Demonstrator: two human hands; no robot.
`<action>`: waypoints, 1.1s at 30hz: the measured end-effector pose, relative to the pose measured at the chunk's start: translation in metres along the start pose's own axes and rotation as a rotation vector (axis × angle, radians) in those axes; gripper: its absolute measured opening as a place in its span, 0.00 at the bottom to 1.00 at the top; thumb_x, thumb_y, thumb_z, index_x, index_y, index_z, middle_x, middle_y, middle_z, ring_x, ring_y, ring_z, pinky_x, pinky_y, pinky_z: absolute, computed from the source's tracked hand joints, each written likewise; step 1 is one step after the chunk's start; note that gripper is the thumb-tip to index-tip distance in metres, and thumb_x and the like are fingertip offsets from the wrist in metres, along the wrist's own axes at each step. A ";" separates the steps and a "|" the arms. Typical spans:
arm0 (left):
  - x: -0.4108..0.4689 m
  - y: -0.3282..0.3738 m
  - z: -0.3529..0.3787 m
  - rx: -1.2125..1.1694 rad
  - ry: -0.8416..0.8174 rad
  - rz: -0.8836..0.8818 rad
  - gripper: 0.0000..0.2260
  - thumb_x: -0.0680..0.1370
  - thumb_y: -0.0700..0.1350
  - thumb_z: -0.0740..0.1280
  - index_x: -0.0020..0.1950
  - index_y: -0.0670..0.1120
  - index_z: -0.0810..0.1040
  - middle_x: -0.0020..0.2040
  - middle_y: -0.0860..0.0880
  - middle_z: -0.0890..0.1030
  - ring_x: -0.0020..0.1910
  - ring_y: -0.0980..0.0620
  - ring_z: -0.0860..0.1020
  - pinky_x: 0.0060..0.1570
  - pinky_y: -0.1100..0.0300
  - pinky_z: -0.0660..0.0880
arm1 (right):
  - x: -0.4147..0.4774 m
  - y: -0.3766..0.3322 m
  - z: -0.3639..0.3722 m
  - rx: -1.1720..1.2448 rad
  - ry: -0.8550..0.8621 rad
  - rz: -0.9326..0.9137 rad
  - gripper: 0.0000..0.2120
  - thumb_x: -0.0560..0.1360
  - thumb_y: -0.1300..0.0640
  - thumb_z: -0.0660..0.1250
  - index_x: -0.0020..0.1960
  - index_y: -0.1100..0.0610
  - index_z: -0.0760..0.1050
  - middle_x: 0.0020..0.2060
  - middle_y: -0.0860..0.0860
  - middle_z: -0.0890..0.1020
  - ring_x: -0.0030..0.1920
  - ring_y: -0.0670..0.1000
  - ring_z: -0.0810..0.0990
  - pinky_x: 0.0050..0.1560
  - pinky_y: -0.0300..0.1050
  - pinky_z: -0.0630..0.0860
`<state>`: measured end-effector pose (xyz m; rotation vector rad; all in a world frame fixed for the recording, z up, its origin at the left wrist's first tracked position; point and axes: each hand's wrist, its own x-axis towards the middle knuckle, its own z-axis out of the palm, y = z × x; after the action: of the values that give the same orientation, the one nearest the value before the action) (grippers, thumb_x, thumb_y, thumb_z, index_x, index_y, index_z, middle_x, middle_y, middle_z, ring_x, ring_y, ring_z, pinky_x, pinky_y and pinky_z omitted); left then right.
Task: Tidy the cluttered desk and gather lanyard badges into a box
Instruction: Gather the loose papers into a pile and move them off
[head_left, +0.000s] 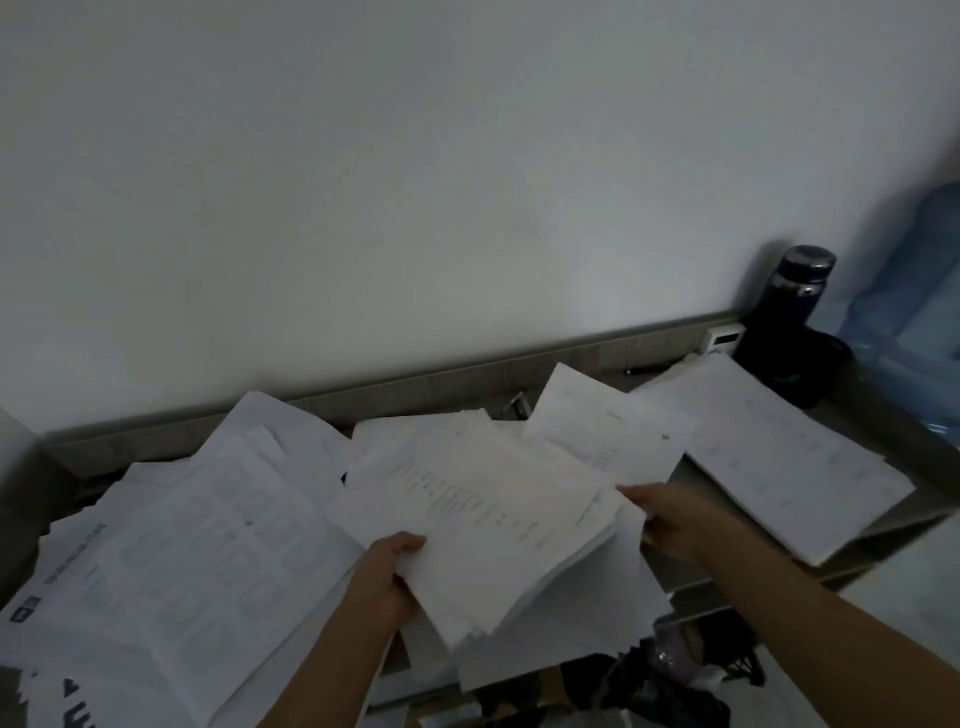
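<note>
Printed sheets (171, 551), far left: loose overlapping pile with boxed forms, covering the left half of the desk (878, 410) and overhanging its near edge.

Left hand (387, 577): thumb on top and fingers curled beneath, gripping the near-left corner of the paper stack (498, 519).

Paper stack, centre: thick, ragged-edged, tilted and lifted off the sheets beneath, with faint lines of text on its top page.

Metal object (519, 405): behind the stack by the desk's back rim; too small to identify.

Single sheet (602, 436): lying at an angle, touching the stack's far-right corner.

Right hand (670, 519): fingers curled on the stack's right edge, holding it.

Pen (641, 370): near the back rim.

Second paper pile (789, 457): flat on the desk's right end.

White device (724, 338): against the wall.

Dark bottle (784, 322): upright, right rear corner.

Blue water jug (914, 291): far right, blurred.
</note>
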<state>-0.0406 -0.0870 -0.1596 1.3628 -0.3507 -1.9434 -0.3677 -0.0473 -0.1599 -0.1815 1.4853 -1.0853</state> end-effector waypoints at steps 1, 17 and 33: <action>0.001 -0.001 0.006 -0.008 0.006 -0.003 0.13 0.73 0.32 0.64 0.57 0.38 0.77 0.52 0.40 0.81 0.46 0.40 0.79 0.44 0.48 0.77 | -0.002 0.005 -0.002 0.015 -0.027 0.016 0.16 0.78 0.67 0.63 0.65 0.65 0.73 0.48 0.59 0.83 0.43 0.56 0.82 0.32 0.45 0.81; 0.003 -0.008 0.012 -0.069 -0.067 -0.094 0.10 0.75 0.31 0.63 0.54 0.37 0.79 0.48 0.38 0.84 0.47 0.39 0.79 0.47 0.46 0.75 | -0.016 0.011 -0.011 0.439 -0.119 0.011 0.10 0.80 0.61 0.60 0.56 0.65 0.76 0.43 0.59 0.82 0.40 0.54 0.82 0.44 0.48 0.82; 0.019 0.052 -0.013 0.406 0.004 0.063 0.15 0.70 0.29 0.67 0.56 0.37 0.79 0.53 0.37 0.82 0.49 0.37 0.79 0.46 0.47 0.78 | -0.032 -0.080 -0.045 -0.046 0.351 -0.649 0.12 0.78 0.57 0.67 0.60 0.59 0.77 0.57 0.58 0.81 0.45 0.51 0.82 0.48 0.47 0.76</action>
<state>-0.0112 -0.1345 -0.1475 1.5846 -0.8114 -1.8819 -0.4344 -0.0472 -0.0888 -0.5567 1.8225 -1.6636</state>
